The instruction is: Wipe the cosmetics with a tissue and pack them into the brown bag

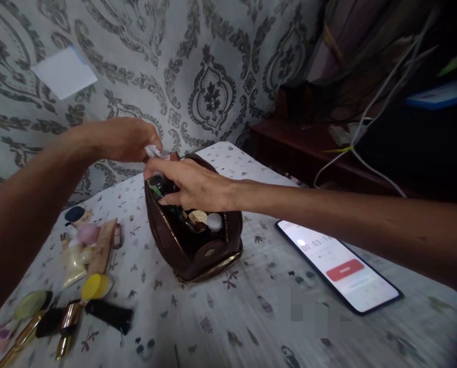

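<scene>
Standing on printed cloth (198, 317), open brown bag (161, 232), damask-patterned backdrop (213, 97)

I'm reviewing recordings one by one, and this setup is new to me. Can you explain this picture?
No machine here: these are a person's bare hands, filmed by a camera worn on the head, looking forward and down. The left hand pinches a white crumpled thing by the far end of an open brown bag. The right hand is over the bag's mouth, at a dark-capped container; whether it grips that is unclear. On the patterned cloth, small containers lie to the left, including a yellow-lidded jar and a tan tube; a lit phone lies to the right.
</scene>
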Demonstrator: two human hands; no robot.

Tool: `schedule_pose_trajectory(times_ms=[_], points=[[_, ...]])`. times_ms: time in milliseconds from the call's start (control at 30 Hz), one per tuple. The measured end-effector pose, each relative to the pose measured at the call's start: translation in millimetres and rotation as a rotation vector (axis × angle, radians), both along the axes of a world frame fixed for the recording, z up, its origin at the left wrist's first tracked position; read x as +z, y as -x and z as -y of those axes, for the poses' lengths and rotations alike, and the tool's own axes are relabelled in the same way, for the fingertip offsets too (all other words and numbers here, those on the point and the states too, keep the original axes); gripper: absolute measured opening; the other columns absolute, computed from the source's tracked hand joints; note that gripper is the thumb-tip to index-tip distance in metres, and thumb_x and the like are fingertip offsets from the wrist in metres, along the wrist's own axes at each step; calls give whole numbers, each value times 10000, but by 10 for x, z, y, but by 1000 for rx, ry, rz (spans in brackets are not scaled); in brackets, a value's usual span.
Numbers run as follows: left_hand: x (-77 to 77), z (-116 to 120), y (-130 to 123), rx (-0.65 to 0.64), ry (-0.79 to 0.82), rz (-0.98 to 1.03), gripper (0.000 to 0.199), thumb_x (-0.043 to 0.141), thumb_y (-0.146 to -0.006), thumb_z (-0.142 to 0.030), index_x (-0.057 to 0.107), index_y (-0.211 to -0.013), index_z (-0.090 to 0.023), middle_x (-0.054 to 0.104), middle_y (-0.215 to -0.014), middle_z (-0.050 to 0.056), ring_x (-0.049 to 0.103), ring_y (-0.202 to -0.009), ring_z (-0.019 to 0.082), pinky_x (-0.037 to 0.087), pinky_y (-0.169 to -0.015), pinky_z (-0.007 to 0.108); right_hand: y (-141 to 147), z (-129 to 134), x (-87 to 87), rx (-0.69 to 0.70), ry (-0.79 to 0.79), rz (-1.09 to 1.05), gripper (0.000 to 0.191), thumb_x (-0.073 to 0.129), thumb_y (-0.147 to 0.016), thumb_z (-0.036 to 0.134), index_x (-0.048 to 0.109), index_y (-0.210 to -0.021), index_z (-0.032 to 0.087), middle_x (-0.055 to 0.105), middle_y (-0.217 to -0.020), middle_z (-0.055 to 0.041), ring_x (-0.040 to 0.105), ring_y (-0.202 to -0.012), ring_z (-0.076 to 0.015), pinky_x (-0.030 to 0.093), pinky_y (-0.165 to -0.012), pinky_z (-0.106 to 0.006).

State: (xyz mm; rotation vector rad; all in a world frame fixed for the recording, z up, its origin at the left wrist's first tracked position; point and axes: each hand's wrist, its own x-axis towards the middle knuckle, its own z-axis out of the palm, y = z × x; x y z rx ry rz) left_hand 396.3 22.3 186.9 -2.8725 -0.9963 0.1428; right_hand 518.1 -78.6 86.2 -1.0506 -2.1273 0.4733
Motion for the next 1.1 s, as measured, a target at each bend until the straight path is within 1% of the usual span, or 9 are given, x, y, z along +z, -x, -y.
schedule_pose_trajectory(times_ms=[100,200,300,367,500,633,767,900,1100], points=[[32,17,-11,-5,-8,-237,255,575,-692,58,741,-830,-78,533,-518,-92,447,-565,65,393,-800,249,12,-29,-34,-12,-16,-20,370,645,-823,85,481,-1134,198,566,-1026,-6,524,-883,-142,383,-783,-265],[48,-12,-4,-30,0,-245,189,630,-719,-11,734,-869,-62,578,-569,-80,503,-612,79,410,-822,282,26,-59,-140,10,6,6,384,635,-816,70,477,-1141,199,570,-982,-1,523,-856,-142,389,-765,-267],[50,-86,15,-96,113,-263,188,636,-736,-52,727,-900,-63,622,-617,-76,535,-627,78,424,-816,278,38,-74,-226,13,47,72,381,632,-802,62,488,-1125,206,573,-935,3,525,-825,-151,394,-747,-275],[50,-137,28,-131,189,-274,197,623,-744,-65,724,-913,-62,652,-651,-69,545,-636,77,430,-806,271,41,-71,-231,3,59,106,387,644,-788,58,499,-1117,203,569,-927,0,525,-812,-154,392,-738,-274],[30,-199,45,-114,330,-284,232,579,-734,-37,722,-916,-50,653,-652,-60,566,-694,92,432,-817,277,33,-35,-140,5,85,84,370,667,-808,101,498,-1124,193,551,-886,10,515,-781,-146,380,-698,-260],[-93,-202,51,-141,524,-273,248,534,-701,-26,725,-852,-75,630,-621,-61,559,-683,93,423,-735,200,27,8,-94,7,107,79,358,681,-817,135,496,-1117,196,532,-855,21,514,-760,-140,377,-681,-255],[-268,-163,48,-193,602,-239,191,545,-690,-32,720,-693,-108,601,-586,-41,488,-594,87,365,-589,176,35,48,-130,10,119,146,410,681,-811,119,480,-1162,188,546,-853,14,533,-766,-154,399,-702,-267],[-309,-86,31,-191,635,-211,190,552,-703,-52,724,-669,-124,569,-555,-38,446,-579,93,372,-583,191,48,89,-126,-5,121,212,442,670,-813,105,476,-1207,160,581,-908,-23,576,-830,-184,427,-720,-278],[-253,41,-6,-171,545,-247,167,567,-699,-114,731,-692,-142,584,-588,-33,453,-608,107,389,-591,191,70,105,-133,-31,43,306,494,679,-805,111,462,-1248,135,623,-953,-64,614,-870,-210,457,-720,-290]])
